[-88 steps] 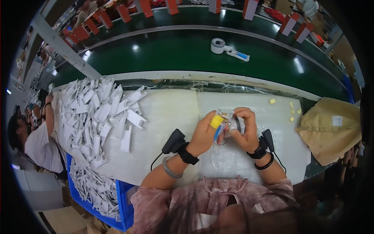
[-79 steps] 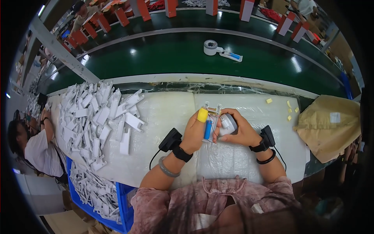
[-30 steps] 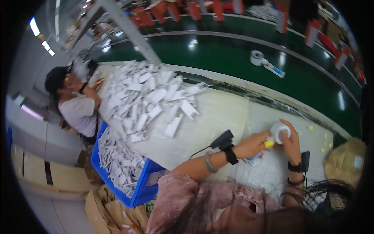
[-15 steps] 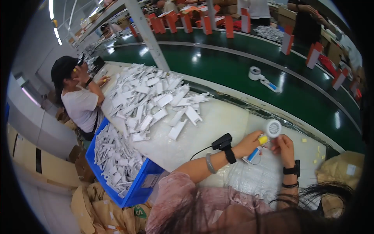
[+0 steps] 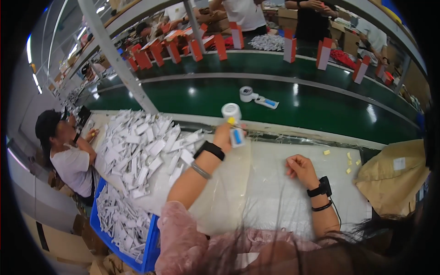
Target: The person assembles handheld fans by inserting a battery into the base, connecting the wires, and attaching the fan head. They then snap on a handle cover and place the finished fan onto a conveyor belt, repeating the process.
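My left hand [image 5: 224,136] is closed around a small white handheld fan [image 5: 231,111], near the table's far edge beside the conveyor. The fan's round grilled head points up, and a blue cell shows in its open handle. Something yellow covers one of that hand's fingertips. Over the plastic-covered table, my right hand [image 5: 301,170] hovers with fingers loosely bent and apart, and no object shows in it. A similar white fan [image 5: 246,94] lies on the green conveyor belt [image 5: 192,94], just beyond the left hand.
White plastic shells [image 5: 133,142] are heaped left of my left arm; a blue crate [image 5: 153,243] holds more. Yellow scraps [image 5: 327,152] and a brown bag [image 5: 394,183] are at right. A post [image 5: 117,55] rises behind the heap. Orange-white boxes [image 5: 289,48] line the far belt. A co-worker [image 5: 73,160] sits left.
My left hand has carried the fan left and away from me, toward the conveyor. My right hand has come off the fan and moved lower and left. The view has turned right.
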A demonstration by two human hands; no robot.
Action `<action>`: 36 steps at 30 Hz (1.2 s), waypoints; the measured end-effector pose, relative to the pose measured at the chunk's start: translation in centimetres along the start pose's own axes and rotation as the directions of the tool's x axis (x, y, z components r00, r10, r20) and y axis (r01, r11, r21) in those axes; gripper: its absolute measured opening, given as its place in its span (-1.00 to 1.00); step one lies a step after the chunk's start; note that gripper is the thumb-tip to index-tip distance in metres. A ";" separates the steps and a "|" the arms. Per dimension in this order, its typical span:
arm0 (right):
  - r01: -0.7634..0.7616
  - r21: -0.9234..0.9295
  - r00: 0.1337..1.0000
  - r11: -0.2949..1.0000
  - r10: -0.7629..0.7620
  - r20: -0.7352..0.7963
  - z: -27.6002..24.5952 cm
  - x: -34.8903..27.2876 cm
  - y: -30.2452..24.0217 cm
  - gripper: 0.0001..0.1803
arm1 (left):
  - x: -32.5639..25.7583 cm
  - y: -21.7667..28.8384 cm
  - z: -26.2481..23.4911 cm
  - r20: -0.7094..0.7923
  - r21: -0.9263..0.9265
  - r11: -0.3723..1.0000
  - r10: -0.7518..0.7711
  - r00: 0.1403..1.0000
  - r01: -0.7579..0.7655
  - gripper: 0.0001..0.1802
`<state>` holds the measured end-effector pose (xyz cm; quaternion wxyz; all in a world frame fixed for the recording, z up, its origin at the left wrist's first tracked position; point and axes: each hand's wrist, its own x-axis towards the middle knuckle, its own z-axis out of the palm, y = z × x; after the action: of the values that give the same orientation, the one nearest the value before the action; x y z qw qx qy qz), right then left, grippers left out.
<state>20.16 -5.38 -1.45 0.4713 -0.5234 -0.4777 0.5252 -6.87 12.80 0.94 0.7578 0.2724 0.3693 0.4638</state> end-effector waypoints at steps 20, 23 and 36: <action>-0.061 0.011 0.998 0.998 0.061 0.012 0.6 0.3 -0.6 -0.84 | 18.0 13.8 -17.4 -0.598 0.760 0.559 0.801 0.021 0.331 -0.48; -0.076 -0.026 0.997 0.997 0.076 -0.026 0.3 0.3 -0.6 -0.83 | 17.2 12.4 -15.0 -0.042 0.966 0.042 0.999 -0.005 0.255 -0.48; -0.054 -0.047 0.998 0.997 0.053 -0.021 0.4 0.0 -0.2 -0.84 | 17.5 3.7 1.8 0.875 0.380 -0.816 0.163 0.456 -0.435 -0.51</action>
<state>19.77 -5.36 -1.27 0.4491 -0.5523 -0.4711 0.5209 -2.06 30.05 -0.59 -0.2055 0.9164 0.2752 0.2054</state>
